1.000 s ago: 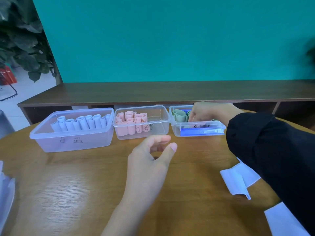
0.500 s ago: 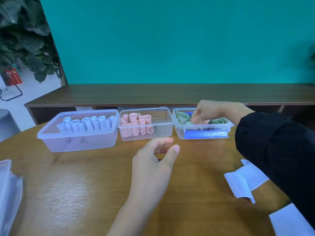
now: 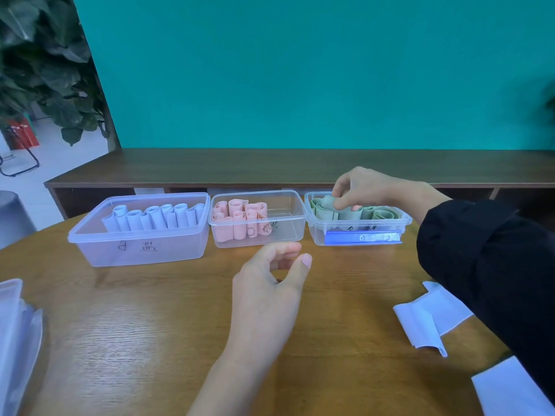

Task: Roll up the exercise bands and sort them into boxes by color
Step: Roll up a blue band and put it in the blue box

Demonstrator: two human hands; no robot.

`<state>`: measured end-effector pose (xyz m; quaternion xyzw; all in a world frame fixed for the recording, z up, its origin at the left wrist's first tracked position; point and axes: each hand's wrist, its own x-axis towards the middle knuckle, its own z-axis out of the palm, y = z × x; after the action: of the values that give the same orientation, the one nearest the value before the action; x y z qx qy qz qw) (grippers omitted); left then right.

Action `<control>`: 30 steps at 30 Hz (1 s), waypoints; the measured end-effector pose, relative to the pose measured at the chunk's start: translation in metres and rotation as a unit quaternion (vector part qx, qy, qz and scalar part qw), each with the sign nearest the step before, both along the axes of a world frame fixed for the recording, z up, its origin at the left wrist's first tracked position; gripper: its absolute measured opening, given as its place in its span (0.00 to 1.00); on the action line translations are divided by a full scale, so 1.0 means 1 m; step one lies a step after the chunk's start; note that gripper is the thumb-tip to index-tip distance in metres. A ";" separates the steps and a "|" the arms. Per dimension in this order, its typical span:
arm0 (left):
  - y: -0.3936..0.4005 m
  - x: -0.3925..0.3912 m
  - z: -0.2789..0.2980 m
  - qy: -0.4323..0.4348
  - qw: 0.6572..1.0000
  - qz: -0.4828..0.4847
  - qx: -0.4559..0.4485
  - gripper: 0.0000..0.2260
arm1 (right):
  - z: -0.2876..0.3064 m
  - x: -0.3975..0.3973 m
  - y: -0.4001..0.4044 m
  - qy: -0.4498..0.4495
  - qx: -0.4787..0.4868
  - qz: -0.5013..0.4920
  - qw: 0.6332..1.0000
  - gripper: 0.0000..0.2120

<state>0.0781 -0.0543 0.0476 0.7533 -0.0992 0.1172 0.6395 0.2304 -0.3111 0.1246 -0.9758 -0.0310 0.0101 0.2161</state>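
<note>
Lifted slightly since a moment ago, the right hand (image 3: 365,189) now pinches a rolled green band (image 3: 329,202) between thumb and fingertips at the left end of the right box (image 3: 359,232), just above the other green rolls (image 3: 381,214) (packed upright). That box stands at the far right of a row of three on the wooden table (image 3: 150,325); pink rolls (image 3: 237,219) fill the middle box (image 3: 288,223), pale blue rolls (image 3: 156,217) the left box (image 3: 138,250). Nearer, the left hand (image 3: 267,298) hovers, fingers loosely curled, holding nothing. Flat pale bands (image 3: 429,316) lie by the black sleeve (image 3: 495,265).
</note>
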 end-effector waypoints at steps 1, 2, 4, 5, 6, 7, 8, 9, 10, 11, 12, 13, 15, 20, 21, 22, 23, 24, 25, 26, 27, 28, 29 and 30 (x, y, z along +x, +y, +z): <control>0.000 0.000 0.000 0.000 1.000 0.001 0.002 0.05 | -0.001 -0.001 0.001 -0.004 0.004 0.003 1.000 0.10; 0.000 0.000 0.000 -0.001 1.000 0.001 0.003 0.05 | -0.001 -0.001 0.002 -0.009 0.007 0.006 1.000 0.09; 0.001 0.000 0.000 -0.003 1.000 0.003 0.006 0.05 | -0.003 -0.003 0.004 -0.009 0.014 0.010 1.000 0.08; 0.000 0.000 0.000 -0.005 1.000 0.004 0.007 0.05 | -0.004 -0.004 0.005 -0.004 0.019 0.014 1.000 0.08; 0.000 0.000 0.001 -0.006 1.000 0.004 0.008 0.05 | -0.004 -0.005 0.007 0.000 0.024 0.015 1.000 0.08; 0.000 0.000 0.001 -0.007 1.000 0.004 0.009 0.05 | -0.005 -0.006 0.008 0.003 0.031 0.016 0.999 0.09; 0.000 0.000 0.001 -0.007 1.000 0.004 0.010 0.05 | -0.005 -0.006 0.009 0.004 0.034 0.016 0.999 0.10; 0.000 0.000 0.001 -0.007 1.000 0.005 0.012 0.05 | -0.004 -0.006 0.011 0.003 0.034 0.019 0.999 0.10; 0.000 0.000 0.001 -0.006 1.000 0.007 0.013 0.05 | -0.004 -0.007 0.012 0.002 0.031 0.019 0.999 0.10; 0.000 0.000 0.001 -0.005 1.000 0.008 0.015 0.05 | -0.004 -0.006 0.013 -0.001 0.027 0.016 1.000 0.11; 0.000 0.000 0.001 -0.005 1.000 0.010 0.016 0.05 | -0.005 -0.005 0.013 -0.004 0.019 0.011 1.000 0.12; 0.001 0.001 0.000 -0.005 1.000 0.012 0.018 0.05 | -0.006 -0.004 0.013 -0.008 0.010 0.005 1.000 0.13; 0.001 0.001 0.000 -0.004 1.000 0.014 0.019 0.05 | -0.007 -0.004 0.015 -0.015 0.005 0.002 1.000 0.13; 0.001 0.001 0.000 -0.004 0.999 0.018 0.027 0.06 | -0.010 -0.005 0.018 -0.022 0.001 0.010 1.000 0.11; 0.001 0.001 0.000 -0.004 0.999 0.019 0.028 0.06 | -0.011 -0.005 0.019 -0.019 -0.002 0.013 1.000 0.11; 0.001 0.001 0.000 -0.003 0.999 0.019 0.029 0.06 | -0.012 -0.004 0.020 -0.017 -0.006 0.015 1.000 0.10; 0.001 0.001 0.000 -0.002 0.999 0.020 0.028 0.06 | -0.013 -0.004 0.020 -0.016 -0.007 0.018 1.000 0.10; 0.001 0.001 0.000 -0.001 1.000 0.020 0.025 0.06 | -0.014 -0.005 0.021 -0.014 -0.008 0.021 1.000 0.09; 0.001 0.001 0.000 0.000 1.000 0.019 0.022 0.06 | -0.015 -0.005 0.021 -0.013 -0.004 0.022 1.000 0.09; 0.000 0.001 0.000 0.001 1.000 0.019 0.021 0.05 | -0.016 -0.005 0.020 -0.008 0.000 0.021 1.000 0.08; 0.000 0.001 0.000 0.001 1.000 0.019 0.020 0.05 | -0.017 -0.004 0.019 -0.003 0.005 0.018 1.000 0.08; -0.001 0.001 0.001 0.001 1.000 0.019 0.020 0.05 | -0.019 -0.003 0.017 0.005 0.007 0.016 1.000 0.08; -0.001 0.001 0.001 0.002 1.000 0.019 0.020 0.05 | -0.020 -0.002 0.017 0.012 0.012 0.012 1.000 0.08; -0.001 0.001 0.001 0.002 1.000 0.019 0.019 0.05 | -0.022 -0.001 0.015 0.020 0.021 0.007 1.000 0.07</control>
<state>0.0795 -0.0552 0.0487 0.7671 -0.0860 0.1257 0.6232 0.2298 -0.2962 0.1029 -0.9703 -0.0340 0.0303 0.2374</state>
